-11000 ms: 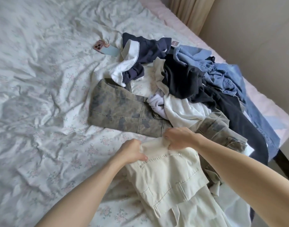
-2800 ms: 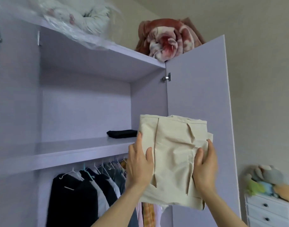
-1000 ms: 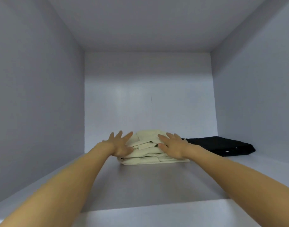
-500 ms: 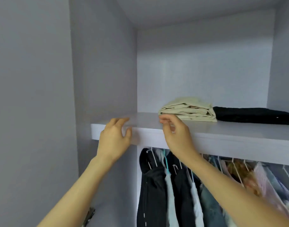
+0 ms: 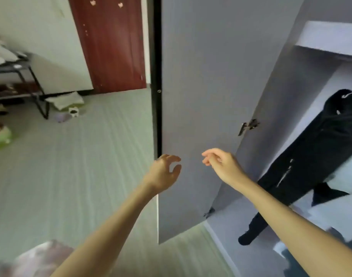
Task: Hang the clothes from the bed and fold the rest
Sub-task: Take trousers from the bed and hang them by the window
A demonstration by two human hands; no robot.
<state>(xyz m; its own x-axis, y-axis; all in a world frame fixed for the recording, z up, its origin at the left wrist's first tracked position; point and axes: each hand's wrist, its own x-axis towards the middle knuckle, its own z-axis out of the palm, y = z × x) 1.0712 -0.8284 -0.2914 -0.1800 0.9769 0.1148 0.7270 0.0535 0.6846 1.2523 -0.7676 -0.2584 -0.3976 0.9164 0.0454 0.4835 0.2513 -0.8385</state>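
The view is turned away from the wardrobe shelf, down and to the left. My left hand (image 5: 164, 172) and my right hand (image 5: 221, 164) hang in the air in front of the open lilac wardrobe door (image 5: 201, 96), fingers loosely curled, holding nothing. A black garment (image 5: 315, 156) hangs inside the wardrobe at the right. The underside edge of the shelf (image 5: 329, 39) shows at the top right. The folded beige trousers and the bed's clothes pile are out of view.
A dark red room door (image 5: 111, 43) stands behind the wardrobe door. A black metal rack (image 5: 25, 82) with items is at the far left, with small things on the pale floor (image 5: 71, 166) beside it. A patterned fabric corner (image 5: 33, 258) shows at bottom left.
Both hands have left the shelf edge and dropped lower. The view has swung left and down, so the folded beige trousers on the shelf are no longer seen.
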